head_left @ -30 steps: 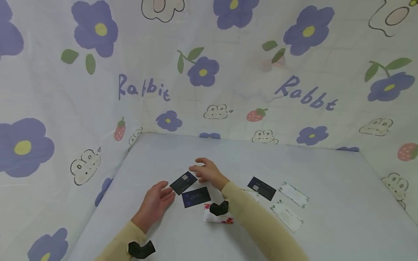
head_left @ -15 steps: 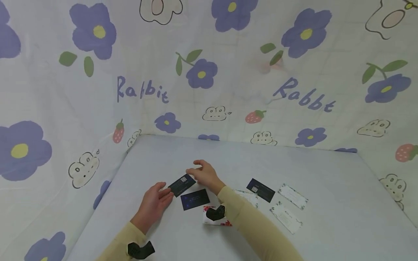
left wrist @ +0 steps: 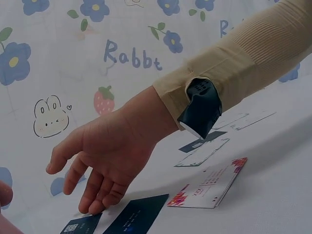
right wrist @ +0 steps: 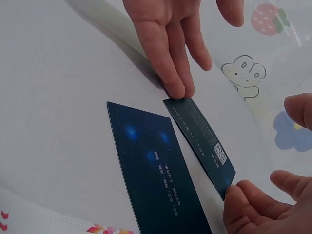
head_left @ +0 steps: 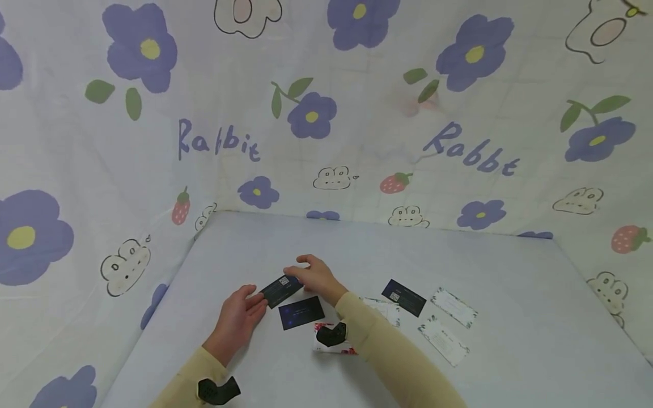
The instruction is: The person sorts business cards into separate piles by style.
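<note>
A dark card with a QR code [head_left: 279,290] [right wrist: 202,136] lies flat on the pale table between my hands. My left hand [head_left: 240,314] reaches in with straight fingers [right wrist: 170,63] whose tips touch the card's near-left end. My right hand [head_left: 315,276] [left wrist: 112,156] is over the card's other end, its fingertips [right wrist: 243,197] resting on that corner and its thumb held apart. A dark blue card [head_left: 301,311] [right wrist: 156,170] lies just beside the first one. Neither hand grips anything.
A white card with red flowers [head_left: 334,343] [left wrist: 209,187] lies under my right wrist. To the right lie another dark card [head_left: 404,296] and white cards [head_left: 454,306] [head_left: 442,339]. Flower-print cloth walls [head_left: 326,113] close in the table's back and left.
My right hand has come slightly left and lower onto the QR card's end. The card has slid a little toward my left fingertips, which now touch it.
</note>
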Tool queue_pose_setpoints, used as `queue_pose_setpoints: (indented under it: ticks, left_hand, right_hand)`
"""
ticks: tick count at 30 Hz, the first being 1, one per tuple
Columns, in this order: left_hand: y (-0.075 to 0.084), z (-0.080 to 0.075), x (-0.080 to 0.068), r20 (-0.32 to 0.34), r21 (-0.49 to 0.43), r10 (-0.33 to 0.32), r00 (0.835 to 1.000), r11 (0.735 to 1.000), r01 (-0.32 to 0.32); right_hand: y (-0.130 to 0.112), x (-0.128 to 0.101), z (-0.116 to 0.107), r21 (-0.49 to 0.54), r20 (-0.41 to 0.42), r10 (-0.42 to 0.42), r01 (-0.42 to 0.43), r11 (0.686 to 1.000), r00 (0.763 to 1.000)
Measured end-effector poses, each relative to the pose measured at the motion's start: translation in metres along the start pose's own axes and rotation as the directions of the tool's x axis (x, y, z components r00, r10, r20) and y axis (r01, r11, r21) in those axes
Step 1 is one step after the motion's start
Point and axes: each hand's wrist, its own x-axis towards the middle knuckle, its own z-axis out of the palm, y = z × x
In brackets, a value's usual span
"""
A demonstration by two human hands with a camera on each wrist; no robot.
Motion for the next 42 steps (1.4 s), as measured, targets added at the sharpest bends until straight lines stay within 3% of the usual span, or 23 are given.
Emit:
queue_pose_setpoints:
  ticks: [20, 29, 37, 42]
  left_hand:
    - [-0.001, 0.005, -0.002, 0.000, 0.051, 0.026, 1.000, 0.998, -0.026]
    - [0.002, 0.006, 0.000, -0.032, 0.009, -0.017, 0.999, 1.000, 0.017]
    - [0.003, 0.014, 0.000, -0.026, 0.034, 0.032, 0.999, 0.999, -0.031]
    - [0.005, 0.023, -0.006, -0.014, 0.096, 0.050, 0.999, 0.994, -0.049]
  right_hand:
    - [-0.012, -0.012, -0.002, 0.102, -0.044, 0.030, -0.025, 0.994, 0.999]
    - [-0.010, -0.025, -0.006, 0.141, -0.070, 0.012, -0.002, 0.990, 0.997]
    - [-0.004, -0.037, -0.016, 0.195, -0.104, 0.038, -0.017, 0.981, 0.994]
    - [0.003, -0.048, -0.025, 0.190, -0.112, 0.067, -0.045, 0.981, 0.991]
